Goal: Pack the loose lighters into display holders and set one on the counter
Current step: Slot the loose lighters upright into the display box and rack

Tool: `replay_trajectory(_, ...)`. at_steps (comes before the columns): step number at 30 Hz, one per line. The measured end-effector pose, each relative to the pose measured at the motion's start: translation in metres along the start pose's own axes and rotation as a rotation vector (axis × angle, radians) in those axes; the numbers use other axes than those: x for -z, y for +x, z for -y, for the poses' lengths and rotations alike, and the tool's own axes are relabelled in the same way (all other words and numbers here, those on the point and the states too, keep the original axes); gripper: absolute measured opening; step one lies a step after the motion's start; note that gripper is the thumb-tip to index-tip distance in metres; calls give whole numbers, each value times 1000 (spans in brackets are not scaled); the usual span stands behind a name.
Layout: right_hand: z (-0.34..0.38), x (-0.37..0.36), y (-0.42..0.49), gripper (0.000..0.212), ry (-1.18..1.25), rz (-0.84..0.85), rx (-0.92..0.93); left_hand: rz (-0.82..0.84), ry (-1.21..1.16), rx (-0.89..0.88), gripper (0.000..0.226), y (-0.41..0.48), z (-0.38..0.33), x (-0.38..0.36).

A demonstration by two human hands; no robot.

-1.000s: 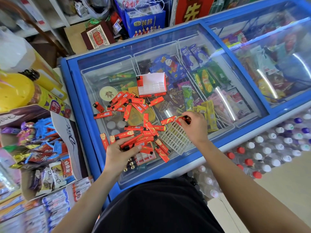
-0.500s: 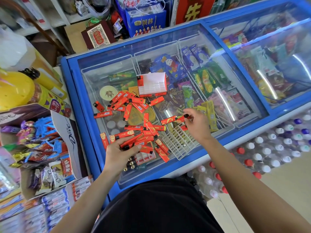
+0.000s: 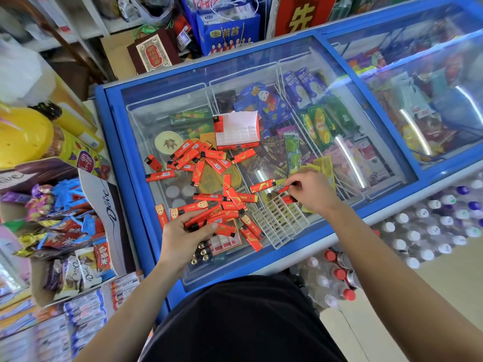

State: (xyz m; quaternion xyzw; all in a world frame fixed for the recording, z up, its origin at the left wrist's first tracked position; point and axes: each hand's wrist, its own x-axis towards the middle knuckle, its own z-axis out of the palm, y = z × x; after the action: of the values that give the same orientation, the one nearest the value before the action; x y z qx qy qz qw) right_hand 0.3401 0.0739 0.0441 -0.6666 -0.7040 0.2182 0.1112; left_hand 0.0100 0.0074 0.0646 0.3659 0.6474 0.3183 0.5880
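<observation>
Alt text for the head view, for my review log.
The right hand pinches a red lighter at a white grid holder lying on a glass freezer lid. The left hand grips several lighters beside the loose pile.

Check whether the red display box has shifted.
No. The red display box sits where it was, over the same white divider inside the freezer.

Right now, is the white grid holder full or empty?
Nearly empty: the white grid holder shows bare cells; one lighter seems slotted in its far corner.
</observation>
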Motion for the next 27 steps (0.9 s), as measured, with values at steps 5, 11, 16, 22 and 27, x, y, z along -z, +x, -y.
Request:
replay_trajectory(5,1,2,-3,20,-24,96,5,2,2,6,43,2,0,-1)
replay_trajectory(11,-5,-2,0,16,-114,139,17,7,11,7,43,2,-1,-4)
replay_trajectory(16,2,-3,-4,17,-116,197,1,11,22,2,42,1,0,-4)
replay_trajectory(22,10,4,-20,50,-12,145,-16,9,1,-2,40,0,-2,-5)
replay_trajectory(27,32,-7,-46,38,184,-66,-5,47,-13,-26,38,-4,-8,-13)
